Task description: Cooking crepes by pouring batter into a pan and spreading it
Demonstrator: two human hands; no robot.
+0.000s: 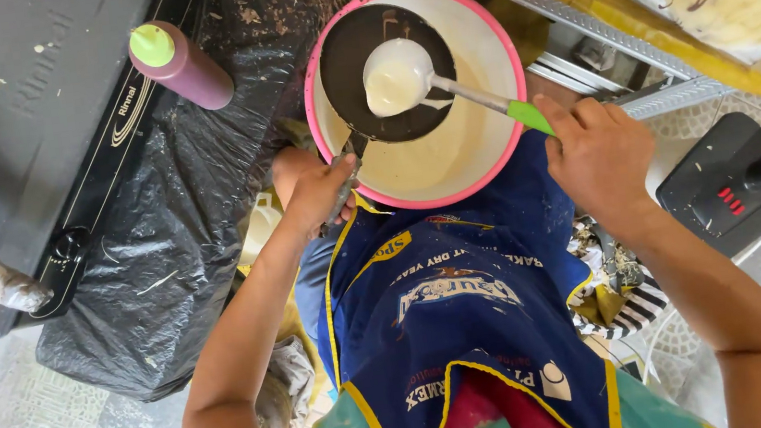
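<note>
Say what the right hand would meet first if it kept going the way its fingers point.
Likely the pink-rimmed basin: the right hand grips the ladle by its green handle, pointing up-left toward the basin, though depth is unclear.

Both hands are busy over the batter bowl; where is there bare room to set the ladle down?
Bare room: the black plastic sheet between the stove and the pink-rimmed bowl, below the squeeze bottle. Crowded: the bowl, under the dark pan and ladle, and the right side, with metal rails and fan base.

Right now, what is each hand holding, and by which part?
The right hand holds the ladle by its green handle end; the left hand grips the dark pan by its handle, over the pink-rimmed bowl.
</note>
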